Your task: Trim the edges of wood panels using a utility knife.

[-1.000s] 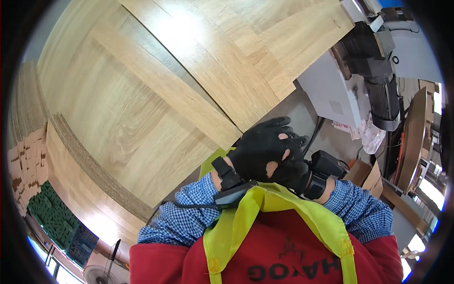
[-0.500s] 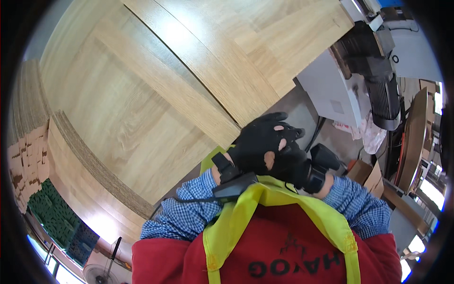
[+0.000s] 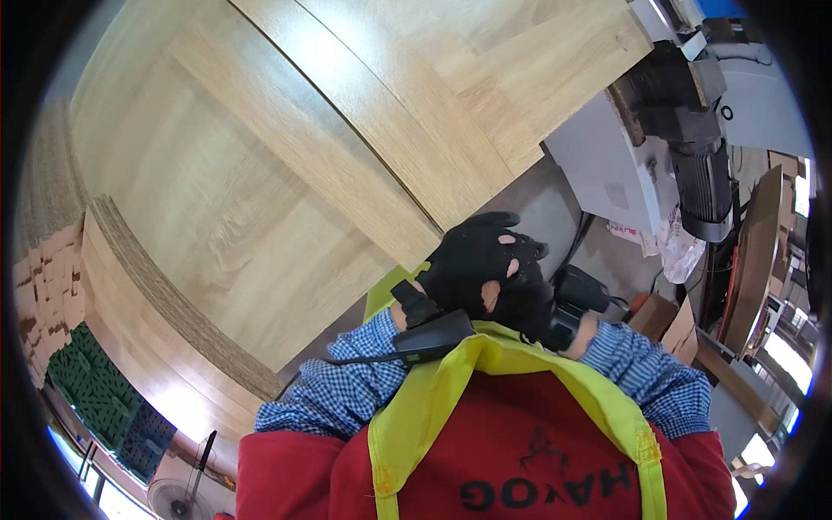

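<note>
My left hand [image 3: 466,267], in a black glove with holes torn in it, is folded against my right hand [image 3: 536,310] in front of my chest. The left fingers are bent and lie over the right hand, whose own fingers are mostly hidden. Whether anything small is between the hands cannot be seen. Both wrists carry dark straps, and a black box-shaped device [image 3: 435,336] with a cable sits by the left wrist. Just beyond the hands lie large wood-grain boards [image 3: 260,199], side by side with a dark gap between them. Neither hand visibly presses on them.
Stacked boards [image 3: 173,295] stand at the left, by a green slatted crate [image 3: 95,381] and a fan [image 3: 178,498]. At the right are a grey machine panel [image 3: 602,160], a dark motor [image 3: 702,178], a plastic bag [image 3: 680,247] and cardboard [image 3: 680,329].
My clasped hands have shifted very slightly, with the right wrist and forearm moving a little to the left. The boards stay where they were.
</note>
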Available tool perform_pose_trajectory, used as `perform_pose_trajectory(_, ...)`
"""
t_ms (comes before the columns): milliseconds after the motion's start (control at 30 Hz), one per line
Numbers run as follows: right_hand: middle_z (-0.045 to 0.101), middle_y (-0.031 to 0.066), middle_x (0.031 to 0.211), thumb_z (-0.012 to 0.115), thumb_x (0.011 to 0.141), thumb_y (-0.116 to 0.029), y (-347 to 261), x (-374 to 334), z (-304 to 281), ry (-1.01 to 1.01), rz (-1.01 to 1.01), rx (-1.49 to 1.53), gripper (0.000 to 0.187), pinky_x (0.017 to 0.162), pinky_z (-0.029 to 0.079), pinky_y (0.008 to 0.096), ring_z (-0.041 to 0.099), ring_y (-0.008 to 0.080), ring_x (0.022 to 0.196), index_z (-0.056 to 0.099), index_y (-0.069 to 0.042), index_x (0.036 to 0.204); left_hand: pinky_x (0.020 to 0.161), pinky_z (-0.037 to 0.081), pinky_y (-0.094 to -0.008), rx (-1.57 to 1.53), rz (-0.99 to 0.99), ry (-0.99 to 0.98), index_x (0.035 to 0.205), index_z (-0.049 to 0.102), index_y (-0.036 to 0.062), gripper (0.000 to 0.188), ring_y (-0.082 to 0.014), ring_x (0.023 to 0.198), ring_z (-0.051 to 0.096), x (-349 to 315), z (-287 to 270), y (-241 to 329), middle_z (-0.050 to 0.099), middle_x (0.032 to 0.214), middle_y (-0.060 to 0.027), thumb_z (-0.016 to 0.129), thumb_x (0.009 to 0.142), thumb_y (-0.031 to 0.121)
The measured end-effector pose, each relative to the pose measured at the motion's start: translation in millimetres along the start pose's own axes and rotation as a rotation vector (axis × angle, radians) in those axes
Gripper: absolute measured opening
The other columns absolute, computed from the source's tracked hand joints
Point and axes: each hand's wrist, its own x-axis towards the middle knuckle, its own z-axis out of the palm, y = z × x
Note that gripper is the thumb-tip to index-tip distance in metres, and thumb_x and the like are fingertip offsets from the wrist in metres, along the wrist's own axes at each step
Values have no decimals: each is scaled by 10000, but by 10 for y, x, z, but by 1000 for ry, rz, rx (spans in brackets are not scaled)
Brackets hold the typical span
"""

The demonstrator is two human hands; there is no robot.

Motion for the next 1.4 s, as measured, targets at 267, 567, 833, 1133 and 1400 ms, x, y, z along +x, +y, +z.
perform_pose_trajectory(267, 670, 148, 920, 664, 839, -188, 429, -200, -357, -108, 115, -189, 288, 790, 518, 411, 647, 348, 886, 641, -102, 1112, 1047, 409, -450, -47, -72, -38, 1286, 580, 53, 470, -311, 1210, 532, 163, -412, 109, 582, 1276, -152, 608, 857, 241)
perform_pose_trajectory(567, 581, 142, 862, 652, 824, -14, -387, 298, 102, 214, 78, -410, 260, 654, 536, 379, 653, 303, 804, 563, -11, 1068, 1065, 382, -368, 1100, -510, 349, 1406, 384, -77, 960, -312, 1294, 463, 1254, -3928, -1169, 469, 1391, -260, 828, 718, 425)
perform_pose_trajectory(833, 575, 133, 757, 603, 880, -99, -441, 446, 173, 236, 245, -580, 126, 604, 500, 359, 616, 276, 690, 540, -18, 954, 1100, 328, -344, 699, -670, 141, 1418, 460, 71, 766, -237, 1348, 400, 1265, -4083, -1269, 469, 1425, -142, 784, 795, 375)
perform_pose_trajectory(1133, 567, 136, 614, 583, 892, -167, -543, 262, -377, -3, 188, -1122, 142, 491, 464, 437, 586, 347, 533, 507, -56, 937, 1106, 327, -334, 776, -517, 288, 1406, 435, -13, 626, -227, 1348, 407, 832, -3768, -890, 472, 1429, -176, 696, 894, 235)
perform_pose_trajectory(1400, 649, 82, 848, 638, 865, -117, -187, 18, -441, 55, 110, -621, 196, 639, 520, 339, 651, 230, 754, 577, -68, 1044, 968, 469, -436, -249, -114, 105, 1072, 667, 46, 352, -274, 976, 653, 622, -347, 74, 650, 1097, -153, 720, 778, 232)
